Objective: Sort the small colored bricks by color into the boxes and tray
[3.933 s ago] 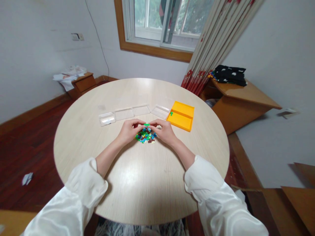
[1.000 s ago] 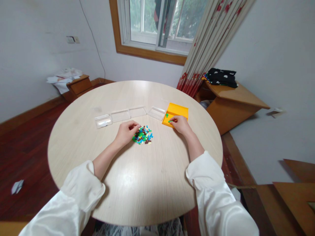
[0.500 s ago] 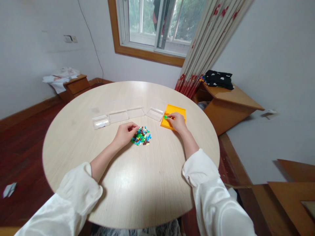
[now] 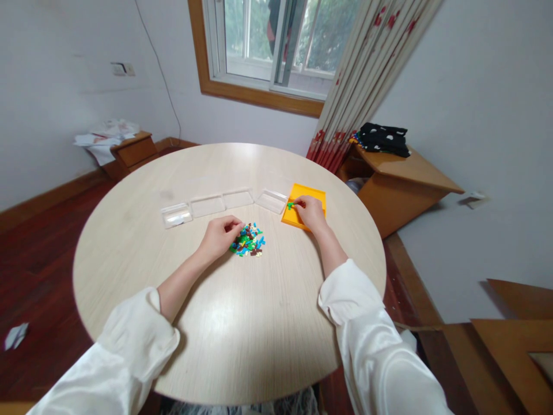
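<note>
A heap of small building bricks (image 4: pixel 249 242) in green, blue, brown and pale yellow lies mid-table. At its upper left edge rests my left hand (image 4: pixel 222 233), fingers curled and tips pinched together; whatever they hold, if anything, is too small to make out. My right hand (image 4: pixel 311 211) is over the yellow tray (image 4: pixel 309 191) on the right. Between its thumb and finger is a small green brick (image 4: pixel 291 206), near the tray's left side. The hand covers much of the tray's middle.
Clear plastic boxes stand in a row behind the heap: a left box (image 4: pixel 177 216), two middle ones (image 4: pixel 208 204) and a right one (image 4: pixel 271 201) beside the tray. All sit on the round wooden table (image 4: pixel 224 323). A wooden cabinet (image 4: pixel 410 184) stands beyond its right edge.
Almost nothing differs. Both hands stay in place, the right one at the tray with the green brick; the view has shifted very slightly.
</note>
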`<action>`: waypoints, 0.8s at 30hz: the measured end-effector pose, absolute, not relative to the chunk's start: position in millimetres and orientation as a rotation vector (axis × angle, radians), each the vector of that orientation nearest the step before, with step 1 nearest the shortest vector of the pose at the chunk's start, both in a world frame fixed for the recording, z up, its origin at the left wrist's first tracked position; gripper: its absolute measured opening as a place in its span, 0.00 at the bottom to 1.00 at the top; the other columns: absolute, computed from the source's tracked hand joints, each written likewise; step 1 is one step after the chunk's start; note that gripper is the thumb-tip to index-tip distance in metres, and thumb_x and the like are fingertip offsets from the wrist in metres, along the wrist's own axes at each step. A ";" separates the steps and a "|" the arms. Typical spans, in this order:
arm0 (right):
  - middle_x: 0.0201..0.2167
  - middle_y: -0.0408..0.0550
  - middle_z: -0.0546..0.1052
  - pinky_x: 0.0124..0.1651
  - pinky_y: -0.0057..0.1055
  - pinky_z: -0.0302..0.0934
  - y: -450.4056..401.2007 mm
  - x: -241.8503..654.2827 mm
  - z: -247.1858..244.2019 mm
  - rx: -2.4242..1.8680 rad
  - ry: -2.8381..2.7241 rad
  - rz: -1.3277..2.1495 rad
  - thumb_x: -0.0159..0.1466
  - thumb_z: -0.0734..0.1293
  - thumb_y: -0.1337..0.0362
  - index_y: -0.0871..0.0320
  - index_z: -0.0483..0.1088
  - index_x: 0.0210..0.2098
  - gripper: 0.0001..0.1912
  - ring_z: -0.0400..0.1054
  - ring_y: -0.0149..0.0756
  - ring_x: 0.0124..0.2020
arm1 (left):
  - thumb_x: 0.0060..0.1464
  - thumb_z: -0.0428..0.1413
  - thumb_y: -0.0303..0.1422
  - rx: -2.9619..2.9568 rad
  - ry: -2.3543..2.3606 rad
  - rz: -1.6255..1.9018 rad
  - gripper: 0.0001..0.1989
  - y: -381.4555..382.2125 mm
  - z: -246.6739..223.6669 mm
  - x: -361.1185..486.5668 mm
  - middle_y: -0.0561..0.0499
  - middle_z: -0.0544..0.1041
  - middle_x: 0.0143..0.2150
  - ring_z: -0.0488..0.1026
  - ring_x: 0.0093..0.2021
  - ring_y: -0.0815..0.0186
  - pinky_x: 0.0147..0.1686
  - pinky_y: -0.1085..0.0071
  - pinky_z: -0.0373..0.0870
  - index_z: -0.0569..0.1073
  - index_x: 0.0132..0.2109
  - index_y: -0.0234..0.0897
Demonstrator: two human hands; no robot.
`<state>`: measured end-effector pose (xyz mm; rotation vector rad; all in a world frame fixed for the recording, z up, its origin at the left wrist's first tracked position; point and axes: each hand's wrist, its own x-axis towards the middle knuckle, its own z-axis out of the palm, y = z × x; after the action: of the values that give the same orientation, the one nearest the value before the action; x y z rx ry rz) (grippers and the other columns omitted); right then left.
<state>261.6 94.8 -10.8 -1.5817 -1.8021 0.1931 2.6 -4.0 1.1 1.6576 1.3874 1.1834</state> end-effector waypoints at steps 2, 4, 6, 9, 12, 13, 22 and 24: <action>0.32 0.47 0.78 0.44 0.31 0.61 94.3 261.7 -11.1 -1.580 -1.809 0.233 0.53 0.65 0.73 0.59 0.75 0.30 0.08 0.70 0.35 0.35 | 0.44 0.54 0.39 1.650 1.385 1.186 0.12 -3.6 0.7 2.1 0.53 0.69 0.19 0.63 0.22 0.71 0.22 0.75 0.57 0.73 0.25 0.33; 0.31 0.47 0.78 0.43 0.31 0.62 93.5 262.2 -11.2 -1.575 -1.815 0.276 0.53 0.66 0.73 0.59 0.75 0.29 0.07 0.70 0.34 0.35 | 0.43 0.54 0.39 1.642 1.377 1.191 0.12 -3.4 0.9 1.8 0.53 0.69 0.19 0.63 0.21 0.71 0.22 0.75 0.57 0.73 0.25 0.33; 0.30 0.46 0.78 0.43 0.31 0.62 92.6 262.7 -11.2 -1.574 -1.813 0.303 0.53 0.66 0.73 0.58 0.75 0.28 0.07 0.70 0.34 0.34 | 0.43 0.54 0.39 1.636 1.373 1.195 0.12 -3.6 1.4 1.9 0.53 0.69 0.19 0.63 0.21 0.71 0.22 0.75 0.58 0.73 0.25 0.33; 0.29 0.45 0.78 0.42 0.30 0.62 91.2 263.3 -10.9 -1.586 -1.803 0.325 0.53 0.65 0.74 0.58 0.75 0.28 0.08 0.71 0.33 0.33 | 0.44 0.54 0.38 1.629 1.380 1.192 0.12 -4.1 2.5 2.4 0.53 0.69 0.19 0.63 0.21 0.71 0.22 0.75 0.58 0.73 0.25 0.33; 0.29 0.45 0.78 0.42 0.30 0.62 90.2 263.4 -10.4 -1.594 -1.791 0.321 0.53 0.66 0.74 0.58 0.75 0.27 0.07 0.71 0.33 0.33 | 0.44 0.54 0.38 1.633 1.387 1.186 0.11 -4.4 3.1 3.0 0.53 0.69 0.19 0.63 0.21 0.70 0.22 0.74 0.58 0.73 0.25 0.33; 0.29 0.45 0.78 0.42 0.30 0.62 89.9 263.4 -10.4 -1.595 -1.787 0.317 0.53 0.66 0.74 0.58 0.75 0.26 0.07 0.71 0.33 0.33 | 0.44 0.54 0.38 1.632 1.388 1.186 0.12 -4.5 3.2 3.1 0.53 0.69 0.19 0.64 0.21 0.70 0.22 0.74 0.58 0.73 0.25 0.33; 0.29 0.46 0.78 0.40 0.30 0.62 89.5 262.6 -11.5 -1.594 -1.783 0.296 0.53 0.65 0.73 0.59 0.75 0.27 0.07 0.71 0.33 0.32 | 0.43 0.54 0.39 1.634 1.389 1.179 0.12 -3.9 2.6 2.6 0.53 0.69 0.20 0.63 0.22 0.71 0.23 0.74 0.58 0.73 0.25 0.33; 0.28 0.46 0.78 0.40 0.29 0.62 89.6 262.8 -12.2 -1.589 -1.787 0.296 0.53 0.65 0.73 0.59 0.75 0.26 0.07 0.71 0.33 0.32 | 0.43 0.54 0.39 1.639 1.385 1.180 0.12 -4.0 2.7 2.3 0.53 0.70 0.20 0.63 0.22 0.70 0.23 0.74 0.58 0.73 0.25 0.33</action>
<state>262.8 89.6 -12.2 -1.5886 -1.7866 0.2960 2.3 -4.0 2.7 1.6386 1.3853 1.1803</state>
